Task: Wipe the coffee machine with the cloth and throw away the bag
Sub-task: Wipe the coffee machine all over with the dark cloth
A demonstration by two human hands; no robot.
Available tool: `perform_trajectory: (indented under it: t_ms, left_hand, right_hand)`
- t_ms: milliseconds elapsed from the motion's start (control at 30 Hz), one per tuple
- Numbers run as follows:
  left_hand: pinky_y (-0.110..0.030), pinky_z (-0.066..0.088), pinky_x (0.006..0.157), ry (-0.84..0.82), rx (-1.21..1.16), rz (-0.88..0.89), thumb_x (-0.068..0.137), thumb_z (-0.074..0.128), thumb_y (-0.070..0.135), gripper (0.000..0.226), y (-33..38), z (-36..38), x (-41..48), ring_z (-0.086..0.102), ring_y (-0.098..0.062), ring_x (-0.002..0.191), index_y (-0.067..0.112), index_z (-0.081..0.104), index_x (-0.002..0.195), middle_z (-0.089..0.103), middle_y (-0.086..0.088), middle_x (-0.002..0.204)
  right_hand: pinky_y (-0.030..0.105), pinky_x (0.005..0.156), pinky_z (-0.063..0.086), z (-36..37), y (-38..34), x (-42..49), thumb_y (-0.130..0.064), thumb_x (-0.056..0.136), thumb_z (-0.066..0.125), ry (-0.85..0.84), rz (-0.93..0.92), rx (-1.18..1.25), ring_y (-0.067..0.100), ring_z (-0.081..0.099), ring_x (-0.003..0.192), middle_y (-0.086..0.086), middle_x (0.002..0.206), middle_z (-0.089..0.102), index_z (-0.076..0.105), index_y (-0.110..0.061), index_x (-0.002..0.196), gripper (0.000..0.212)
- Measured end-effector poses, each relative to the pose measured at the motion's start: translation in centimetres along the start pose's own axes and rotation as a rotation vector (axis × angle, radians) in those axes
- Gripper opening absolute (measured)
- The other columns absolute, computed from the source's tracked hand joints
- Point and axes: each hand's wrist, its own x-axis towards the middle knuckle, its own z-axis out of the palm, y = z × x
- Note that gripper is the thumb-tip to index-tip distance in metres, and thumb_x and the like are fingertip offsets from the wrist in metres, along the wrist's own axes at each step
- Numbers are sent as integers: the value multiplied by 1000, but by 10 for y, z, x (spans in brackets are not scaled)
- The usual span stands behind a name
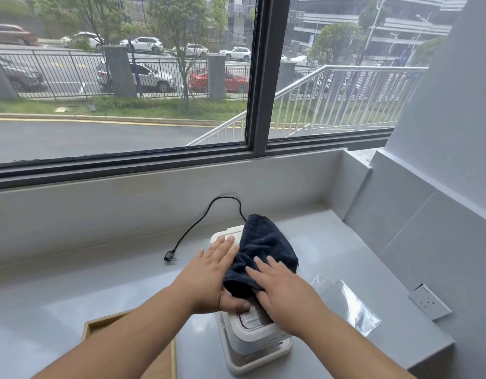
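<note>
Dark-blue terry cloth (pixel 263 250) draped atop white plastic coffee machine (pixel 252 332) | right hand (pixel 283 294) grip flat, fingers spread, pressing cloth | left hand (pixel 211 277) flat, steadying lid | clear plastic bag (pixel 351 305) right on grey counter (pixel 99 285) | advice: wipe evenly, brace machine.

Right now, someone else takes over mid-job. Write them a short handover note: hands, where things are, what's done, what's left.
Left hand: flat on top of the coffee machine, steadying it, holding nothing.
Right hand: pressing the dark cloth on the machine's top, palm down.
The machine stands on the grey counter, its cord unplugged with the plug lying on the counter.
The clear bag lies on the counter to the right of the machine, untouched.
Done: the cloth is on the machine.
Left: finish the wiping, then throw away the bag. No bin is in view.
</note>
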Motion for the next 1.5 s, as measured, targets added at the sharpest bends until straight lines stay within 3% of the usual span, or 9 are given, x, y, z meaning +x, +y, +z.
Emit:
perform_trajectory:
  t_ms: [100,200,333,567,900,1167,1267,1367,1500]
  left_hand:
    - [-47,-1,132,19,-36,21,61,53,100,133,-2,-2,0,-30,-1,151,44,-9,164,-23,18,169]
    - [-44,-2,132,14,-33,10,60,56,98,139,-2,-3,0,-31,-2,151,39,-24,158,-27,18,167]
    - [-43,-11,131,28,8,-56,53,53,101,154,0,-1,-1,-30,-6,155,23,-16,166,-26,9,172]
    - [-45,-14,130,38,19,-160,46,48,106,152,2,-4,-3,-32,-7,153,29,-40,144,-28,6,170]
    - [-42,-1,131,46,-14,-152,54,52,95,146,4,-12,-3,-11,-9,161,21,1,168,-5,2,177]
    - [-49,8,132,-8,134,-101,43,61,101,156,7,-34,2,13,-17,161,22,11,168,13,4,175]
    - [-44,15,130,-30,129,-93,61,68,93,132,2,-46,6,26,-19,157,21,28,164,24,3,173]
    - [-38,29,122,17,27,-96,87,63,70,76,1,-53,6,44,-18,145,26,54,148,44,8,161]
    - [-34,44,107,131,3,-90,97,49,47,38,15,-42,5,57,-19,124,24,66,122,59,9,131]
  right_hand:
    - [39,128,7,-3,-3,22,-29,105,37,9,4,-12,27,13,159,-1,173,22,32,-31,160,56]
    - [41,127,13,-6,-5,38,-31,105,36,11,0,5,28,17,158,-3,171,25,39,-30,157,52]
    - [41,125,20,-9,-7,50,-30,104,38,35,-10,22,28,23,156,-3,168,34,49,-28,150,48]
    - [41,121,23,-16,-18,75,-22,102,40,81,-63,33,30,35,147,3,161,46,59,-18,139,42]
    - [41,123,24,-2,-19,28,-30,102,35,43,-184,63,32,36,147,1,155,52,61,-16,139,47]
    - [7,111,1,-1,-10,-31,-38,107,37,54,-151,135,11,26,154,-13,162,43,50,-24,152,48]
    - [4,112,-5,-1,-3,-53,-39,104,38,5,-163,142,0,22,153,-22,161,41,52,-32,150,48]
    - [5,115,-3,-3,5,-68,-47,93,32,-59,-157,160,-17,11,144,-32,157,35,55,-41,146,58]
    - [9,115,21,-9,6,-71,-50,84,38,-7,-89,201,-22,29,135,-34,144,54,67,-41,131,56]
